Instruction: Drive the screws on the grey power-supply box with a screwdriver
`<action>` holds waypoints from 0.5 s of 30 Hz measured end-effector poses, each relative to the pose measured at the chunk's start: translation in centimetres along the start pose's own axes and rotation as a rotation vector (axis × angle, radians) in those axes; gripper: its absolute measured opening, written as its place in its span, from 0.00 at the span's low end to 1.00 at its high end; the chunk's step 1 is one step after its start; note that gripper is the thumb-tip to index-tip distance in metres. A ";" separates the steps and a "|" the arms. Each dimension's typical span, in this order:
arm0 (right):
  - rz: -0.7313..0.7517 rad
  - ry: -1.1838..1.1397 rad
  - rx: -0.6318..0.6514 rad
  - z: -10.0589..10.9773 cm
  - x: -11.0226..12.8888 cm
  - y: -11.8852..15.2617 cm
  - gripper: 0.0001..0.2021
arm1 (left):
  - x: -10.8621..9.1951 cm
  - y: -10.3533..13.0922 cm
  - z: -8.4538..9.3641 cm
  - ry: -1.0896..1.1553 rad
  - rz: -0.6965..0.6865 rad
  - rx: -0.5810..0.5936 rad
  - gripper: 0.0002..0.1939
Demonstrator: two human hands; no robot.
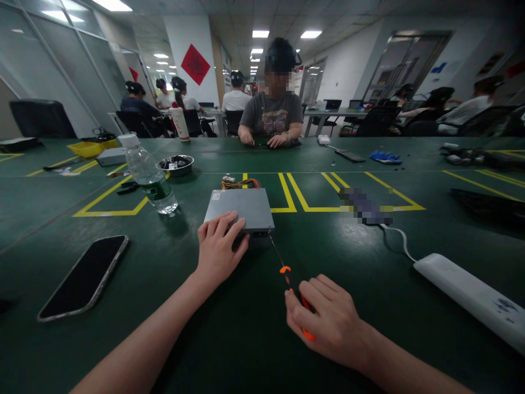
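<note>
A grey metal computer power supply [246, 205] lies on the green table in front of me, a bundle of coloured cables [241, 184] behind it. My left hand [221, 246] grips its near left part, fingers over the top face and thumb at the front side. In my right hand [328, 317] is a screwdriver [286, 273] with an orange and black handle, the fingers wrapped around it. Its thin shaft points up and left, and the tip meets the front face of the power supply near the right corner. Whether it sits in a screw is too small to tell.
Left of the power supply stands a water bottle [153, 183], with a metal bowl [176, 165] of small dark parts behind. A phone [84, 278] lies near left, a white power strip [471, 295] at right. Across the table sits a person [270, 112].
</note>
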State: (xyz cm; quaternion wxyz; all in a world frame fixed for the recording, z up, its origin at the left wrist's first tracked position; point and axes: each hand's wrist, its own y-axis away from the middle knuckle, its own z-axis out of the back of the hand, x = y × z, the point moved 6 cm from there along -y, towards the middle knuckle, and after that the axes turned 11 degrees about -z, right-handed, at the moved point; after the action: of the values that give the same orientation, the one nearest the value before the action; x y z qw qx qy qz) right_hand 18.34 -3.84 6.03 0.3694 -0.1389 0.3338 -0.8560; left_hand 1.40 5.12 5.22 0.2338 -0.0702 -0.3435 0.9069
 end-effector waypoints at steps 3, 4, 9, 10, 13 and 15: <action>0.009 0.006 0.015 -0.1 0.0 0.0 0.05 | 0.0 0.0 0.0 -0.003 -0.006 -0.002 0.14; 0.009 0.007 0.013 -0.1 -0.1 0.0 0.06 | 0.0 0.0 0.0 -0.002 -0.006 -0.006 0.14; 0.035 0.001 0.006 0.0 0.1 -0.2 0.06 | 0.0 0.0 0.1 0.008 0.002 -0.006 0.15; 0.038 0.001 0.001 0.1 0.1 -0.3 0.06 | 0.0 0.0 0.1 0.009 0.002 -0.006 0.15; 0.044 0.003 -0.005 0.2 0.2 -0.4 0.06 | 0.0 0.0 0.1 0.002 -0.001 -0.009 0.14; 0.055 0.011 0.020 0.2 0.2 -0.3 0.06 | 0.0 0.0 0.1 -0.007 -0.007 -0.011 0.14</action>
State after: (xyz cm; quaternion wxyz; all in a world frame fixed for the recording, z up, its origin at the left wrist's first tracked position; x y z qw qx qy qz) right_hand 18.14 -3.89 6.35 0.3926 -0.1212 0.3310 -0.8495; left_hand 1.41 5.05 5.34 0.2354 -0.0670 -0.3494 0.9044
